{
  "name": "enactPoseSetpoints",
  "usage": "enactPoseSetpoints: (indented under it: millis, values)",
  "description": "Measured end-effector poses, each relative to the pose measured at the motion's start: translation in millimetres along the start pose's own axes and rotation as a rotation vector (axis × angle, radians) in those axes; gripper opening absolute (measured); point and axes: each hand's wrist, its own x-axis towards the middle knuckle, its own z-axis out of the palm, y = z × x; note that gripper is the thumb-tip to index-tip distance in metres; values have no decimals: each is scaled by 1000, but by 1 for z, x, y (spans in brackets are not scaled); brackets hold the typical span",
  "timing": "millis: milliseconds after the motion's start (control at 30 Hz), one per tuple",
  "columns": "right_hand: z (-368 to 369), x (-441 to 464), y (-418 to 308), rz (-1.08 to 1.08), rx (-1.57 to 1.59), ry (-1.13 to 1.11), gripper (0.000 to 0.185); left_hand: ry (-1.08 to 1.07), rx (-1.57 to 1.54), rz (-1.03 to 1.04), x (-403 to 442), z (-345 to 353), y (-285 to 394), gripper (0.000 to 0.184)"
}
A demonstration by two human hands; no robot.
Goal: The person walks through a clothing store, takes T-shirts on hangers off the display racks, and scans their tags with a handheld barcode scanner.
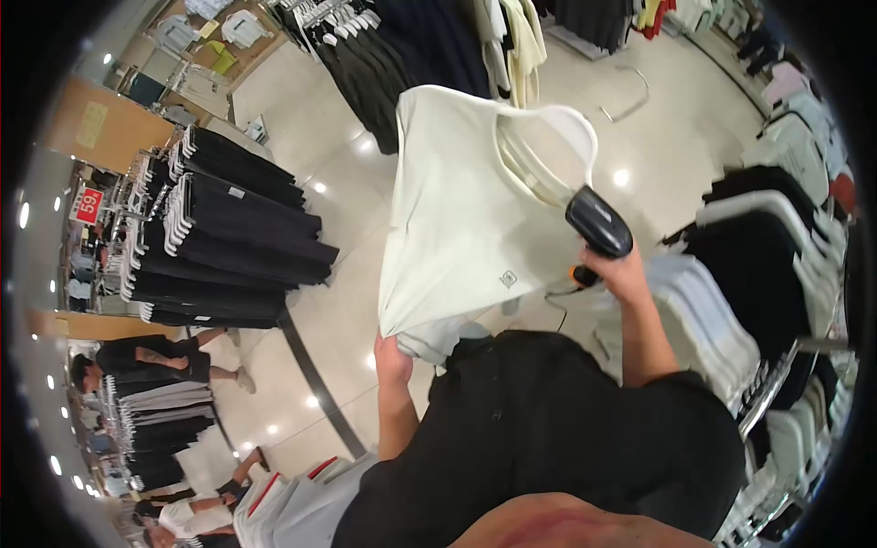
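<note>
In the head view, the work looks under way: the pale shirt (pixel 457 205) is already on a white hanger (pixel 577 135) and held up in the middle of the frame, apart from the rails. It is not hung on any rack, and whether anything on the garment itself remains to be done cannot be told.

The shirt's neck opening (pixel 532 172) points to the upper right, and its long axis slants from there to the lower left, where the cloth folds away and hides the hem. A small printed mark (pixel 508 279) faces the camera.

The left hand (pixel 393 363) pinches the shirt's lower-left corner, with most of its fingers behind the cloth. The right hand (pixel 623 272) is wrapped around the grip of a black handheld device (pixel 598 222), whose head overlaps the shirt's right edge; whether the two touch is unclear.

Dark garments (pixel 251 219) hang at left, and pale ones (pixel 699 306) at right.
</note>
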Motion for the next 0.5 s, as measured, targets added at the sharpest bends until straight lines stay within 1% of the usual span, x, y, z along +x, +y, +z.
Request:
enactPoseSetpoints:
  millis: [33, 67, 100, 133, 167, 200, 233, 267, 300, 333, 367, 400, 433, 467, 500]
  values:
    - [-1, 16, 0, 21, 23, 21, 38, 9, -210, -78, 21, 14, 10, 45]
    - [-4, 30, 0, 44, -36, 63, 39, 12, -414, -165, 40, 26, 20, 47]
    - [-10, 45, 6, 48, -35, 78, 40, -76, -484, -135, 60, 40, 36, 51]
    - [-19, 59, 13, 54, -29, 100, 41, -83, -487, -150, 82, 52, 36, 51]
    - [-27, 72, 19, 62, -31, 119, 41, -121, -525, -196, 107, 61, 36, 50]
    - [-30, 76, 25, 93, -34, 121, 46, -167, -559, -242, 127, 62, 35, 51]
    - [-32, 91, 29, 120, -33, 128, 51, -198, -547, -254, 157, 71, 37, 51]
    - [-31, 103, 31, 122, -30, 168, 51, -265, -502, -249, 182, 80, 38, 57]
    - [-29, 114, 24, 128, -92, 173, 48, -337, -456, -248, 206, 89, 38, 65]
    - [-28, 127, 19, 134, -156, 186, 45, -388, -441, -267, 235, 101, 40, 65]
    - [-29, 141, 15, 251, -145, 161, 52, -427, -398, -283, 267, 116, 42, 69]
    - [-24, 156, 3, 197, -120, 196, 54, -477, -355, -299, 299, 136, 48, 73]
    - [-23, 168, -1, 98, -207, 227, 54, -550, -349, -321, 327, 158, 55, 73]
    - [-22, 181, -5, 14, -301, 245, 54, -582, -220, -283, 356, 177, 61, 70]
    - [-23, 197, -13, -23, -373, 248, 50, -611, -100, -231, 387, 198, 65, 68]
